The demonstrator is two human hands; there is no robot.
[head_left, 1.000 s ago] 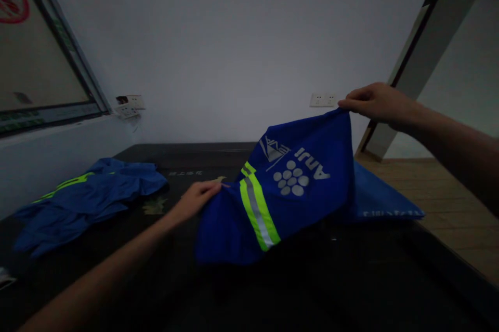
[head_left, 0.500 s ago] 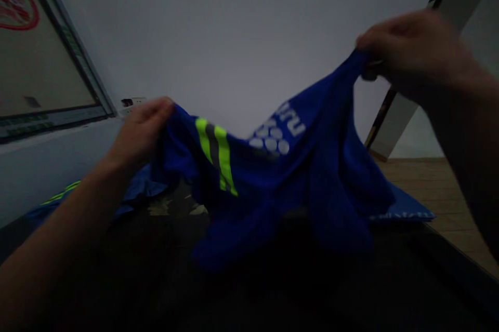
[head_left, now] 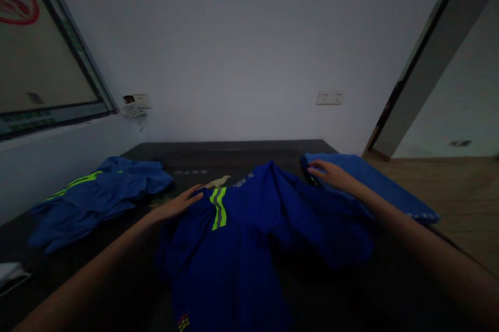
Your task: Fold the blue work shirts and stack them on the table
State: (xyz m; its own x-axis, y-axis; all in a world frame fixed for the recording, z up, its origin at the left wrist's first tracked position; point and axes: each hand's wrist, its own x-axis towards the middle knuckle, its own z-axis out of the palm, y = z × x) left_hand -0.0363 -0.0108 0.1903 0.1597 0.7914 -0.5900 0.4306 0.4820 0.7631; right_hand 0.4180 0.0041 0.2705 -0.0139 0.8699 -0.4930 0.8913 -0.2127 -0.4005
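Observation:
A blue work jacket (head_left: pixel 241 228) with a yellow-green and grey reflective strip lies spread, with creases, on the dark table. Small coloured dots mark its lower left part, and pale lettering shows near the top. My left hand (head_left: pixel 181 204) rests at the jacket's upper left edge, fingers stretched out and not closed on the cloth. On the other side, my right hand (head_left: pixel 331 173) is over the jacket's right part, beside a flat blue cloth (head_left: pixel 362 166). Its fingers are extended and apart. The jacket's lower edge runs out of view.
Another crumpled blue garment (head_left: pixel 105 191) with yellow-green stripes lies at the left of the table (head_left: pixel 234 147). A white object (head_left: pixel 11 272) sits at the near left edge. Behind the table stands a wall with sockets (head_left: pixel 329 97); a window (head_left: pixel 47 51) is at left.
The jacket, held up between both hands before, now lies on the table. Both hands have come down and let go of it.

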